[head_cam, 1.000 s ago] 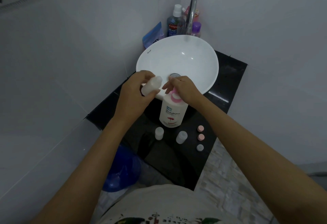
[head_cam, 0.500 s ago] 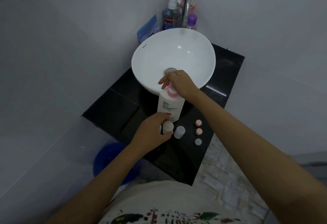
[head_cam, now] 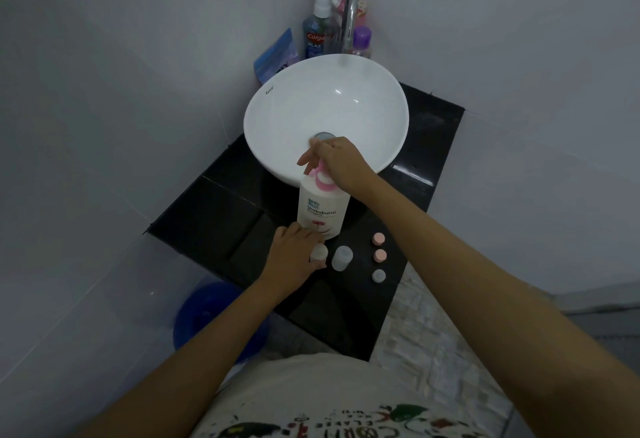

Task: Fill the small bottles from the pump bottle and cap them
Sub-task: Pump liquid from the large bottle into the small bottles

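Evidently light and slick, the small bottle (head_cam: pixel 318 252) sat pinched at its sides by the left hand (head_cam: pixel 292 257); the right hand (head_cam: pixel 341 160) rested, fingers loose, on the pump (head_cam: pixel 320 178) at twelve o'clock.

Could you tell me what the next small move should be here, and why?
Probably lift the small bottle in the left hand up to the pump bottle nozzle. The right hand already rests on the pump head, and the three caps lie unused on the counter.

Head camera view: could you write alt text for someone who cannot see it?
A person's right hand rests on the pink pump of a white pump bottle beside a sink, while the left hand holds a small bottle on the black counter. Another small bottle and three caps stand nearby.
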The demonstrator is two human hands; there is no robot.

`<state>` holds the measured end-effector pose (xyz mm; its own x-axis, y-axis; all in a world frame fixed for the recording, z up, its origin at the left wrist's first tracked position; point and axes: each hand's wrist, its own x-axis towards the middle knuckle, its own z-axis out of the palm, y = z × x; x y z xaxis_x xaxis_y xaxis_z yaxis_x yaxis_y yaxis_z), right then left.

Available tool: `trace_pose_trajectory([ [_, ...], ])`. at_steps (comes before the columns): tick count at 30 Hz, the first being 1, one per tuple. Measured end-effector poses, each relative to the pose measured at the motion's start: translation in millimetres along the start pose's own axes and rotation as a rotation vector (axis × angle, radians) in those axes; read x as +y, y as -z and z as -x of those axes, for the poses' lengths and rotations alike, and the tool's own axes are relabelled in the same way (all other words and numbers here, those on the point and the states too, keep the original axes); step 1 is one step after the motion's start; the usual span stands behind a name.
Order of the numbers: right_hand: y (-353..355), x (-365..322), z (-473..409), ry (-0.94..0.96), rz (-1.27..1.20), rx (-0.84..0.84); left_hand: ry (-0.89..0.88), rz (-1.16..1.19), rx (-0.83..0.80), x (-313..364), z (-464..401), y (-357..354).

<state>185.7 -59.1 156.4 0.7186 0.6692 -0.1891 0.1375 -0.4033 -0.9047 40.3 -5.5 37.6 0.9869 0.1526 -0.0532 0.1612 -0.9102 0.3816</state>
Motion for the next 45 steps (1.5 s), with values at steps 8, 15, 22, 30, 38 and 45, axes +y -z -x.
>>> trace_pose_trajectory([
  [8,0,0,2,-0.017,0.007,-0.001,-0.067,-0.120,0.065,6,3,4],
  [15,1,3,1,-0.037,0.000,0.011,-0.197,-0.187,-0.001,35,-9,1],
  [22,1,0,3,-0.043,0.005,0.011,-0.183,-0.213,-0.022,40,-10,-7],
  [30,8,6,10,-0.031,0.026,0.037,0.093,0.711,0.194,47,20,40],
  [38,5,4,12,0.058,0.015,0.174,0.267,0.952,0.440,18,20,93],
  [45,6,-14,17,0.106,-0.209,0.094,0.184,0.838,0.505,12,16,105],
])
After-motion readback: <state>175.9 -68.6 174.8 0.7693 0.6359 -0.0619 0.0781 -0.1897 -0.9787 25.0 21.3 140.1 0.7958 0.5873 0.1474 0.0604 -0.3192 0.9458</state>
